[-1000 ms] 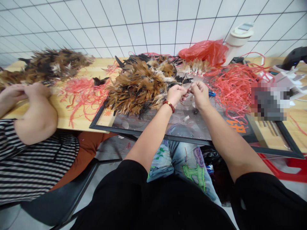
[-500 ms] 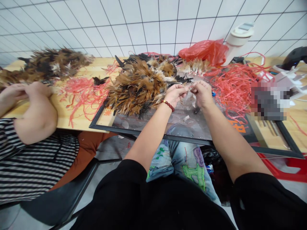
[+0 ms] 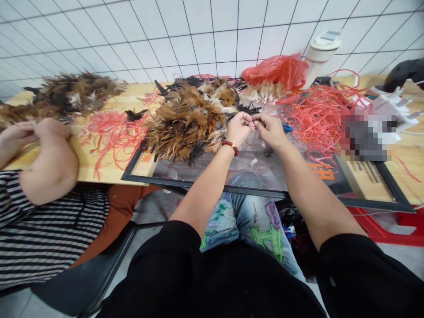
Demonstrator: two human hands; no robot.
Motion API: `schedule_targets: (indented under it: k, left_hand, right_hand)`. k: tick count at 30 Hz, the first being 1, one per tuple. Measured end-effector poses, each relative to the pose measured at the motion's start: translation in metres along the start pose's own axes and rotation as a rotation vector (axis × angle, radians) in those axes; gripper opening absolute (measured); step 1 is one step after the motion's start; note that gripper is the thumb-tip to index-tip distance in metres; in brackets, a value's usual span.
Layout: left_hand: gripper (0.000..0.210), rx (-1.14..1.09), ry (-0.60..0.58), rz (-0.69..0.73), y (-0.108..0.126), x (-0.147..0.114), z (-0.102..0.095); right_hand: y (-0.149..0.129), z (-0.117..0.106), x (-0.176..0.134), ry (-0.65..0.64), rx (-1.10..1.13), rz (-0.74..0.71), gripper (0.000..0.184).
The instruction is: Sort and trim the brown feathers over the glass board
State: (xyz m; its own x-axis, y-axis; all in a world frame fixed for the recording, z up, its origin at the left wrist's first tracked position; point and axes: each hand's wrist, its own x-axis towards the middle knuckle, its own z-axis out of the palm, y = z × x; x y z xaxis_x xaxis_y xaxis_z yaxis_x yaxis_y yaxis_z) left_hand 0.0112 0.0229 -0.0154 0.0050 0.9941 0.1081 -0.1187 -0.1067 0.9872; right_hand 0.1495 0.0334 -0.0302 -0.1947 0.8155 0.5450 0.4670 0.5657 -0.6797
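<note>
Head view: left hand [image 3: 239, 129] and right hand [image 3: 270, 130] pinched, contents unclear; orange lettering [image 3: 326, 172] beside right forearm [image 3: 313, 194].

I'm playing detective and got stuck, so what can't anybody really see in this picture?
All in the head view:
What the left hand and right hand pinch, if anything: too small, and the hands cover it.
What the co-worker's hands hold: the hands themselves block it.
What's under the gray pixel blocks: they scramble it.
What's inside the red bag: its crumpled plastic hides it.
The rest of the black object: the right edge cuts it off.
</note>
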Motion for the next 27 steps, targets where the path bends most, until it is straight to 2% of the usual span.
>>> schedule_targets:
  k: [9,19,27]
  left_hand:
    - [0.031,0.207,0.129,0.050,-0.006,0.004,-0.002]
    - [0.035,0.327,0.115,0.130,-0.018,0.009,-0.006]
    - [0.033,0.381,0.078,0.160,-0.020,0.009,-0.008]
  right_hand:
    - [0.005,0.001,0.001,-0.047,-0.075,0.054,0.013]
    - [0.003,-0.001,0.005,-0.111,0.057,0.236,0.012]
    - [0.004,0.002,0.001,-0.121,-0.166,0.112,0.009]
